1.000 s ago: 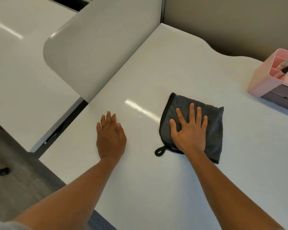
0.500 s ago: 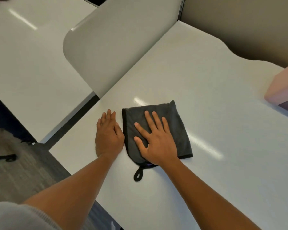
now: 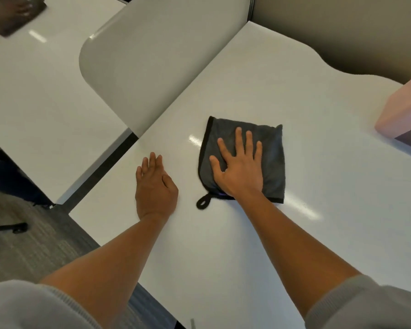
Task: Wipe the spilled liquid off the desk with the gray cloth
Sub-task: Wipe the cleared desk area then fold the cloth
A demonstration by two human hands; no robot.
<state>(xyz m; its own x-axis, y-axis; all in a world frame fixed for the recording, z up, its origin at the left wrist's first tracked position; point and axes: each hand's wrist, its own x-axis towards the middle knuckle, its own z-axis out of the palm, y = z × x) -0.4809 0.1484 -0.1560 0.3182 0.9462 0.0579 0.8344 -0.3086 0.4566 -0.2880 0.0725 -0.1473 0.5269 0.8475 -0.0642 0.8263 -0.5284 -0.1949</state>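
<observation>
A folded gray cloth (image 3: 272,148) with a black edge and a small hanging loop lies flat on the white desk (image 3: 318,103). My right hand (image 3: 240,167) presses down on the cloth with the fingers spread. My left hand (image 3: 154,188) rests flat on the bare desk a short way left of the cloth, holding nothing. I see no liquid on the desk, only bright light reflections.
A pink desk organizer (image 3: 403,115) stands at the right edge. A curved white partition (image 3: 152,67) runs along the desk's left side, with another desk (image 3: 33,91) beyond it, where another person's hand wipes with a dark cloth (image 3: 14,13). Gray floor lies lower left.
My right hand has slid the cloth back to the right, away from my left hand, after sweeping it left against that hand. The left hand stayed put.
</observation>
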